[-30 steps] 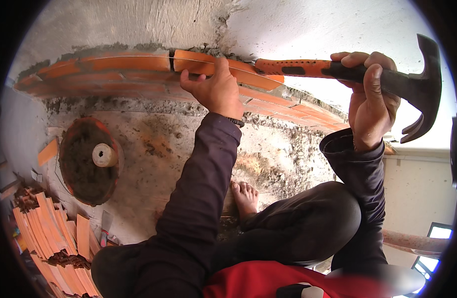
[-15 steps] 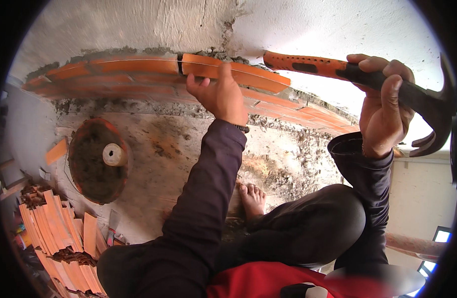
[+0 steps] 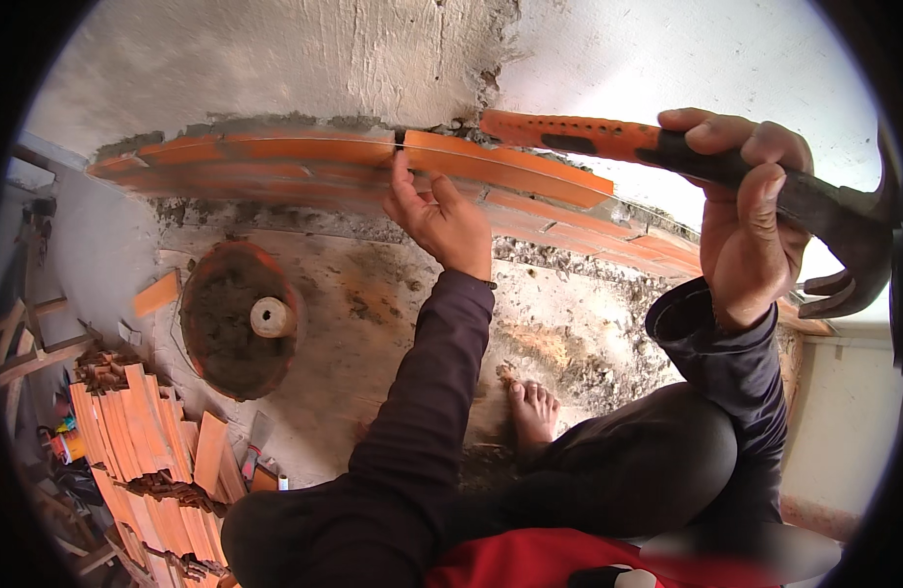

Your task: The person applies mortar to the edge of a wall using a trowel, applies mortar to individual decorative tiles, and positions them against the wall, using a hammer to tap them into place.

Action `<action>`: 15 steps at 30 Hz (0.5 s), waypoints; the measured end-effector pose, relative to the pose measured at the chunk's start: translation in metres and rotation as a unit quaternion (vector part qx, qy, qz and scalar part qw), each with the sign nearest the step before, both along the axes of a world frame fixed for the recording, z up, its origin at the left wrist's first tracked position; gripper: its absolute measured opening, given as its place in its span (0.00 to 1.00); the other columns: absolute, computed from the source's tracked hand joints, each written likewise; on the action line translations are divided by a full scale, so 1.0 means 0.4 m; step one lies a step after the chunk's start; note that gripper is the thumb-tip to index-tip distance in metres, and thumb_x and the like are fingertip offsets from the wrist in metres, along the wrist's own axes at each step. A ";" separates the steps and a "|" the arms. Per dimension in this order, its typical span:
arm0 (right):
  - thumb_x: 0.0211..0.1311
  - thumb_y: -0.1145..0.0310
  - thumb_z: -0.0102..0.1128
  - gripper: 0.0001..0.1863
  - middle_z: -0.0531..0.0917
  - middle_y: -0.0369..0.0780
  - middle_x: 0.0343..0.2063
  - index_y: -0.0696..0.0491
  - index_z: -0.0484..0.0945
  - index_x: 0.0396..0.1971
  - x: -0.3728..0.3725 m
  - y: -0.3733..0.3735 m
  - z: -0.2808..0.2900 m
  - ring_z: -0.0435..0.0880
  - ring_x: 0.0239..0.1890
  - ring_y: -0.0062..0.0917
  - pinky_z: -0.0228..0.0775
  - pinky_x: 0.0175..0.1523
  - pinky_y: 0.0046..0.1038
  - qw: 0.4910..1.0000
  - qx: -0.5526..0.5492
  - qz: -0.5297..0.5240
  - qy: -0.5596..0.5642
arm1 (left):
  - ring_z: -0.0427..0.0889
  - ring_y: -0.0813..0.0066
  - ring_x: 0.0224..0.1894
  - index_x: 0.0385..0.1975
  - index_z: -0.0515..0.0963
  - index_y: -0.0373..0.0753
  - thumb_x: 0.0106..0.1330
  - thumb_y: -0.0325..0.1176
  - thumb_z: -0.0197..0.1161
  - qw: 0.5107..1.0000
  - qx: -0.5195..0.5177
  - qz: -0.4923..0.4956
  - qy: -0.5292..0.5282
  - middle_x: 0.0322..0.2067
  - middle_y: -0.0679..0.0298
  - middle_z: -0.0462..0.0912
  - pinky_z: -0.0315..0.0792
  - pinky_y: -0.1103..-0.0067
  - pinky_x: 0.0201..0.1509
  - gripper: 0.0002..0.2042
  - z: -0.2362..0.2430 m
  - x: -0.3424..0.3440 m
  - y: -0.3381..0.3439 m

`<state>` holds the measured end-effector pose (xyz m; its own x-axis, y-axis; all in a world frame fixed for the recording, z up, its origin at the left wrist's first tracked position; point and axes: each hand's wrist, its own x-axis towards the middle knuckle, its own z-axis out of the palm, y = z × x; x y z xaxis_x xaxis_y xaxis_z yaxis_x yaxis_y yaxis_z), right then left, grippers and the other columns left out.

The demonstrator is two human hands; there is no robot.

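Note:
My right hand is closed around a claw hammer near its head. The hammer's orange handle points left, its butt end above the top edge of a thin orange brick; I cannot tell whether they touch. That brick sits on top of a low brick wall, with a dark gap at its left end before the neighbouring brick. My left hand is open, its index fingertip at this gap. A thin pale string runs along the upper course.
Left of my arm stands a round pan of grey mortar with a pale roll-shaped piece in it. Stacked thin bricks lie at lower left, a scraper beside them. My bare foot rests on the stained floor.
My left hand has shifted from the brick's middle to the gap at its left end. The hammer's butt has moved left along the brick. The whole view has shifted slightly.

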<state>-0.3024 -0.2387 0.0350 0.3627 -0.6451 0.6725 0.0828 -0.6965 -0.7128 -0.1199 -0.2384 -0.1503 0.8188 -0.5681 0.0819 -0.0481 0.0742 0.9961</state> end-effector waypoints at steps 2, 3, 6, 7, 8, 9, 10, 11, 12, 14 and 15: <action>0.78 0.56 0.47 0.15 0.82 0.50 0.45 0.53 0.67 0.50 0.025 -0.011 -0.010 0.82 0.55 0.51 0.81 0.57 0.50 1.000 -0.008 0.018 0.009 | 0.68 0.67 0.52 0.66 0.68 0.42 0.74 0.32 0.53 1.000 0.004 -0.006 -0.002 0.58 0.54 0.62 0.67 0.71 0.55 0.21 -0.001 0.003 0.004; 0.78 0.56 0.47 0.15 0.82 0.49 0.45 0.52 0.67 0.49 0.039 -0.013 -0.015 0.81 0.56 0.50 0.79 0.58 0.50 0.999 0.004 0.036 0.008 | 0.68 0.67 0.52 0.66 0.67 0.42 0.74 0.32 0.53 1.000 0.003 -0.008 -0.001 0.57 0.54 0.62 0.67 0.71 0.55 0.21 0.002 0.006 0.006; 0.78 0.56 0.48 0.15 0.82 0.49 0.44 0.52 0.67 0.49 0.074 -0.022 -0.031 0.81 0.55 0.49 0.76 0.59 0.50 0.998 -0.002 0.062 0.009 | 0.67 0.68 0.46 0.66 0.67 0.39 0.72 0.32 0.53 0.999 -0.010 0.005 -0.030 0.52 0.56 0.64 0.67 0.71 0.52 0.22 -0.005 0.007 0.004; 0.77 0.56 0.49 0.15 0.82 0.49 0.44 0.52 0.67 0.49 0.084 -0.024 -0.036 0.82 0.55 0.49 0.76 0.60 0.49 0.998 -0.006 0.067 0.011 | 0.66 0.69 0.43 0.66 0.67 0.37 0.71 0.32 0.53 0.999 -0.016 0.012 -0.045 0.50 0.56 0.65 0.66 0.70 0.51 0.23 -0.009 0.007 0.002; 0.77 0.56 0.49 0.15 0.82 0.49 0.44 0.52 0.67 0.49 0.093 -0.027 -0.041 0.82 0.55 0.48 0.75 0.60 0.48 0.997 -0.009 0.071 0.013 | 0.66 0.69 0.43 0.66 0.67 0.38 0.71 0.32 0.53 0.998 -0.013 0.010 -0.052 0.50 0.56 0.65 0.66 0.70 0.51 0.23 -0.012 0.005 0.002; 0.77 0.57 0.50 0.15 0.82 0.49 0.44 0.53 0.67 0.49 0.100 -0.032 -0.050 0.82 0.55 0.48 0.75 0.60 0.48 0.997 -0.016 0.071 0.015 | 0.66 0.68 0.43 0.66 0.67 0.38 0.71 0.32 0.53 0.998 -0.010 0.008 -0.060 0.50 0.56 0.65 0.66 0.70 0.51 0.23 -0.014 0.004 0.001; 0.77 0.57 0.51 0.15 0.82 0.49 0.44 0.53 0.67 0.49 0.105 -0.035 -0.056 0.82 0.54 0.48 0.75 0.60 0.48 0.997 -0.022 0.072 0.017 | 0.66 0.68 0.43 0.66 0.67 0.38 0.71 0.32 0.54 0.998 -0.007 0.006 -0.067 0.50 0.56 0.64 0.66 0.70 0.51 0.23 -0.017 0.002 0.001; 0.76 0.57 0.52 0.15 0.82 0.50 0.43 0.53 0.67 0.48 0.116 -0.033 -0.056 0.82 0.54 0.48 0.75 0.59 0.47 0.997 -0.016 0.062 0.036 | 0.66 0.68 0.43 0.66 0.67 0.38 0.71 0.32 0.54 0.998 -0.007 0.007 -0.063 0.50 0.56 0.64 0.66 0.70 0.51 0.23 -0.018 0.005 0.002; 0.76 0.57 0.52 0.15 0.82 0.49 0.43 0.53 0.68 0.48 0.121 -0.033 -0.057 0.82 0.54 0.48 0.74 0.59 0.48 0.997 -0.016 0.065 0.036 | 0.66 0.68 0.44 0.66 0.67 0.38 0.71 0.32 0.54 0.998 -0.007 0.008 -0.058 0.50 0.56 0.64 0.66 0.69 0.51 0.23 -0.019 0.007 0.002; 0.76 0.57 0.53 0.15 0.82 0.49 0.42 0.53 0.68 0.47 0.127 -0.035 -0.059 0.83 0.53 0.48 0.74 0.59 0.48 0.997 -0.014 0.070 0.034 | 0.66 0.67 0.44 0.66 0.67 0.38 0.71 0.32 0.54 0.998 -0.007 0.007 -0.057 0.51 0.56 0.64 0.66 0.69 0.52 0.23 -0.021 0.007 0.002; 0.76 0.57 0.53 0.15 0.82 0.49 0.42 0.53 0.68 0.47 0.126 -0.036 -0.057 0.83 0.53 0.48 0.75 0.59 0.47 0.997 -0.022 0.074 0.021 | 0.66 0.67 0.45 0.67 0.66 0.38 0.71 0.32 0.54 0.998 -0.005 0.005 -0.060 0.51 0.56 0.64 0.66 0.69 0.52 0.23 -0.022 0.007 0.002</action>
